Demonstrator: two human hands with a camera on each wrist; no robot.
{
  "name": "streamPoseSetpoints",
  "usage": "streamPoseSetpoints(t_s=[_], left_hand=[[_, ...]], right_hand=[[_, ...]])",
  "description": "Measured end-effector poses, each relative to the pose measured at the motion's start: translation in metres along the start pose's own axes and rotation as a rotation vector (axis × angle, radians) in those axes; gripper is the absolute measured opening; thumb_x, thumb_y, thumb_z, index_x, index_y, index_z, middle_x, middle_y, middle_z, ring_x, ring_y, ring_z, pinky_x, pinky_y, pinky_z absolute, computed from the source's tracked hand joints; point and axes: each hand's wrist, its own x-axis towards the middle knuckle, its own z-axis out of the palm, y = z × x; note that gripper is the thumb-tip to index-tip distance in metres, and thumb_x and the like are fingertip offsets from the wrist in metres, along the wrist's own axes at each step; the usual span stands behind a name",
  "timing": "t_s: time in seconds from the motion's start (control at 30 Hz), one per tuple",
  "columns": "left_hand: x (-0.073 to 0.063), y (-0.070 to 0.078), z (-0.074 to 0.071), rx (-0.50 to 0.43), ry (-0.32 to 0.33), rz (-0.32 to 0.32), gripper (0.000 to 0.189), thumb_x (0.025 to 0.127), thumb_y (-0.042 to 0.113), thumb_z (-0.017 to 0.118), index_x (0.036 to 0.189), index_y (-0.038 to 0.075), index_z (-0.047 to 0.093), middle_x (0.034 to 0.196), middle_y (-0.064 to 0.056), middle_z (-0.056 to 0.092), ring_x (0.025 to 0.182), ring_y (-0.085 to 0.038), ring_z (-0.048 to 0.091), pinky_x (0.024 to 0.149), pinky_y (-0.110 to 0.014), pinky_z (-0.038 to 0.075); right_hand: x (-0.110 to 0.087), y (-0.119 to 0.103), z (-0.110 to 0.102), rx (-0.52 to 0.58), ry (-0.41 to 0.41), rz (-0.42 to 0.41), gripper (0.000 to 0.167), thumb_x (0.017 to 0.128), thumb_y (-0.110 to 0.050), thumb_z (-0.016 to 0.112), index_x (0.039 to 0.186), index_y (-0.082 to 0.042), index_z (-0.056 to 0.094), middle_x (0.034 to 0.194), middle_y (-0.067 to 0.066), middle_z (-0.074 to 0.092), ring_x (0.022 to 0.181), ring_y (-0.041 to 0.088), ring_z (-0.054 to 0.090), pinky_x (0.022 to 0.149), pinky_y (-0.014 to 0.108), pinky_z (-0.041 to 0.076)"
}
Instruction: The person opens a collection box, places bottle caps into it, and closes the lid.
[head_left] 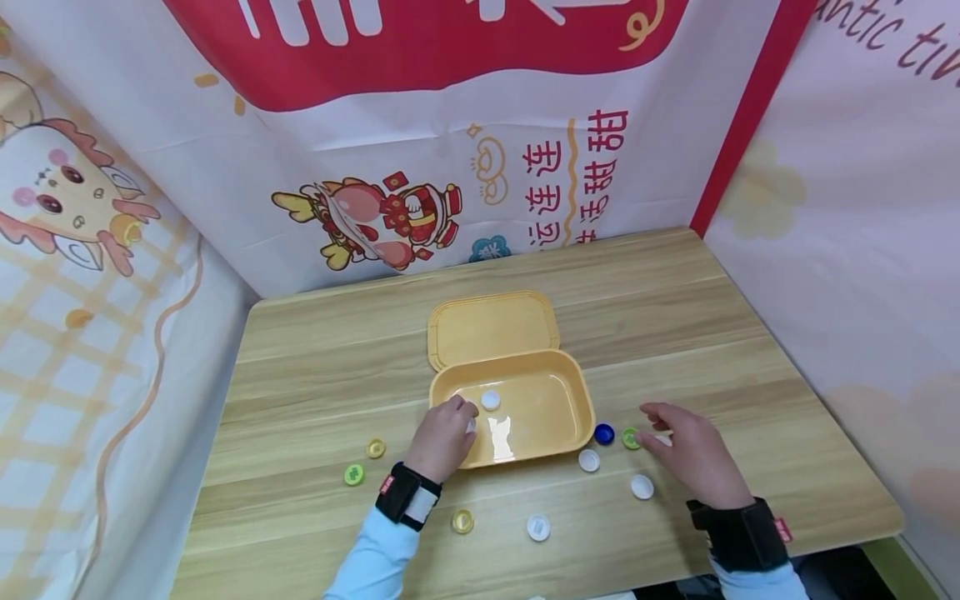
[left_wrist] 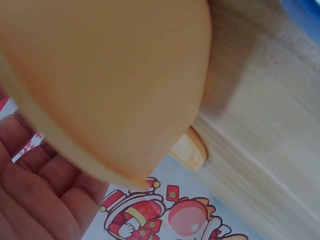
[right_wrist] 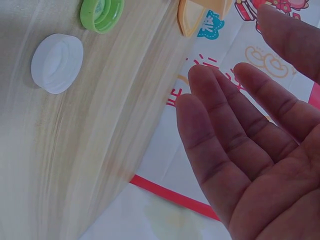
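Note:
My left hand [head_left: 444, 435] reaches over the left side of a yellow plastic box [head_left: 578, 400] and seems to pinch a white bottle cap [head_left: 471, 426], mostly hidden by the fingers. Another white cap [head_left: 491, 401] lies inside the box. In the left wrist view, the box wall [left_wrist: 115, 85] covers the fingertips. My right hand [head_left: 699, 457] hovers just right of a green cap [head_left: 631, 438], its fingers spread and loosely bent. No object shows against its palm in the right wrist view, where a white cap [right_wrist: 57, 63] lies apart on the table.
Behind the box lies its yellow lid [head_left: 495, 327]. A blue cap [head_left: 603, 433] and white caps [head_left: 588, 460] sit right of the box. Yellow caps [head_left: 376, 448] and a green cap [head_left: 354, 475] lie left on the wooden table [head_left: 300, 400]. Printed cloth hangs around the table.

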Motion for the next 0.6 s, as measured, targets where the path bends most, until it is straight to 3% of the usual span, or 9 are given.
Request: streamPoseSetpoints(t_s=[0.33,0.6], left_hand=[[0.003,-0.001,0.012,0.086,-0.005,0.042,0.017,0.076,0.01,0.08,0.09,0.006,0.07,0.081,-0.006,0.062,0.072,-0.022,0.06,0.065,-0.037,0.049],[0.004,-0.001,0.018,0.097,-0.054,0.022,0.016,0.076,0.012,0.081,0.087,0.008,0.071,0.079,-0.005,0.062,0.07,-0.021,0.06,0.064,-0.036,0.048]], right_hand=[[0.0,0.001,0.001,0.003,-0.005,0.019,0.042,0.088,-0.014,0.073,0.124,0.002,0.06,0.114,0.02,0.065,0.099,0.033,0.062,0.079,0.049,0.053],[0.0,0.007,0.004,-0.002,-0.006,0.003,0.042,0.088,-0.015,0.073,0.124,0.002,0.06,0.114,0.02,0.065,0.098,0.032,0.062,0.079,0.049,0.053]])
